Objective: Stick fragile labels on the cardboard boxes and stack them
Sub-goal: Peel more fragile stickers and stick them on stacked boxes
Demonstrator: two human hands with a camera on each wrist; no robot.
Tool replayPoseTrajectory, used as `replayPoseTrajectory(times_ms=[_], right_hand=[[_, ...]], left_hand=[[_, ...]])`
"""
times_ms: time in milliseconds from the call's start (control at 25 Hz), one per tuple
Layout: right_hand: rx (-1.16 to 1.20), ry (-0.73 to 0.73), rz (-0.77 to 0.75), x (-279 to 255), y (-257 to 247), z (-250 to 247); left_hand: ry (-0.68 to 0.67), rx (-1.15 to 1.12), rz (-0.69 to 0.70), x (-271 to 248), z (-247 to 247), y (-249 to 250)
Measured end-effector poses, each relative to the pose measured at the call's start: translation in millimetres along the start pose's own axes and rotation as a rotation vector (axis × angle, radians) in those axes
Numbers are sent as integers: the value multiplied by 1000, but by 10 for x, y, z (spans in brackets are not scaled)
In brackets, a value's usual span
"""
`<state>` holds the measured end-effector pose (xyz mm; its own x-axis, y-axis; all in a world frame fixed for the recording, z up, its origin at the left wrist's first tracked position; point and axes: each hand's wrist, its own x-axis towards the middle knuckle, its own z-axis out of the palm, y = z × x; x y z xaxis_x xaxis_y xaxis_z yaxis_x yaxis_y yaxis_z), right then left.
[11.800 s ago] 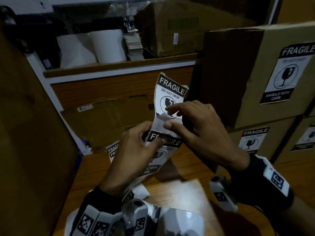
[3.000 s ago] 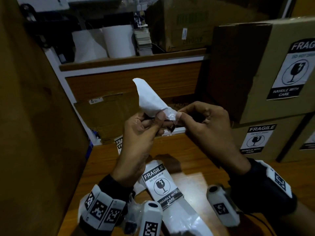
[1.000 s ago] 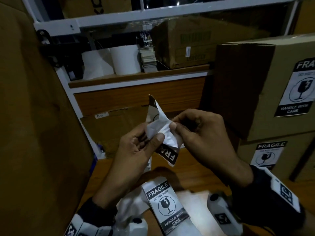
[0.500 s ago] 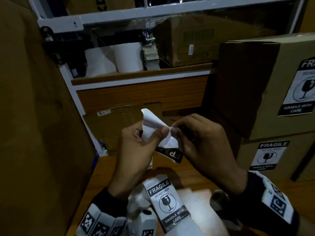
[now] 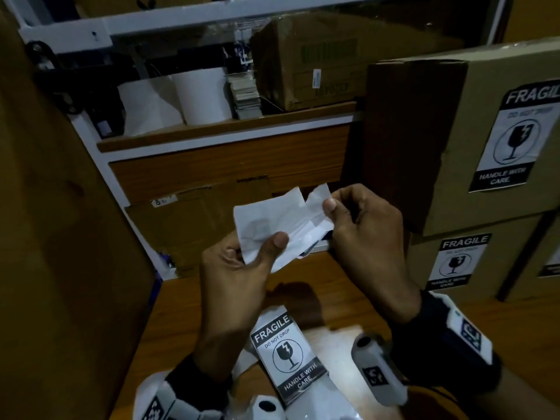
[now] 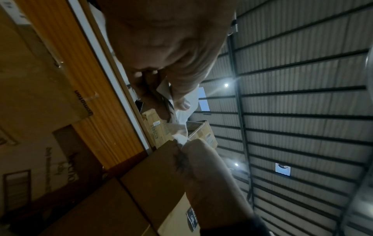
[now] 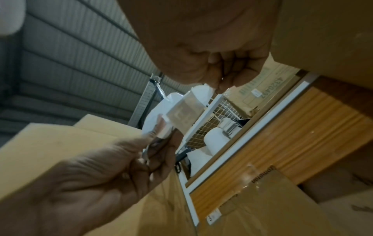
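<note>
Both hands are raised above the wooden table [image 5: 194, 310], holding one white label sheet [image 5: 272, 219] between them, its blank side facing the head camera. The left hand [image 5: 239, 274] grips the sheet's lower left part, thumb pressed flat on the near face and fingers curled behind it. The right hand [image 5: 366, 225] pinches the sheet's upper right edge between thumb and forefinger, remaining fingers curled into the palm. The sheet is creased and partly split along its top edge near the right hand; whether this is backing parting from sticker cannot be told. A printed fragile label [image 5: 288, 356] lies face up on the table at the near edge, between the two wrists. To the right stands a stack of cardboard boxes: the upper box [image 5: 448, 140] carries a fragile label on its front, and the lower box [image 5: 491, 262] beneath it carries one as well. At the far side, a shelf [image 5: 224, 134] holds white paper rolls [image 5: 200, 95] and a further carton [image 5: 309, 59].
</note>
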<state>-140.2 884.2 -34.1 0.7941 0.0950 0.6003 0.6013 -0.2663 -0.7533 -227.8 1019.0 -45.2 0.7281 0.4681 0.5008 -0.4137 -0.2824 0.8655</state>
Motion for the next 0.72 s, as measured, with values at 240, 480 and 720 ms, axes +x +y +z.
replayPoseTrajectory(times_ms=[240, 480, 720], right_hand=[[14, 235, 136, 352, 171, -538], [302, -245, 99, 204, -55, -183], [288, -389, 76, 137, -92, 76]], left_hand=[[253, -20, -62, 50, -574, -89], [98, 71, 54, 145, -388, -62], [-5, 35, 88, 110, -242, -37]])
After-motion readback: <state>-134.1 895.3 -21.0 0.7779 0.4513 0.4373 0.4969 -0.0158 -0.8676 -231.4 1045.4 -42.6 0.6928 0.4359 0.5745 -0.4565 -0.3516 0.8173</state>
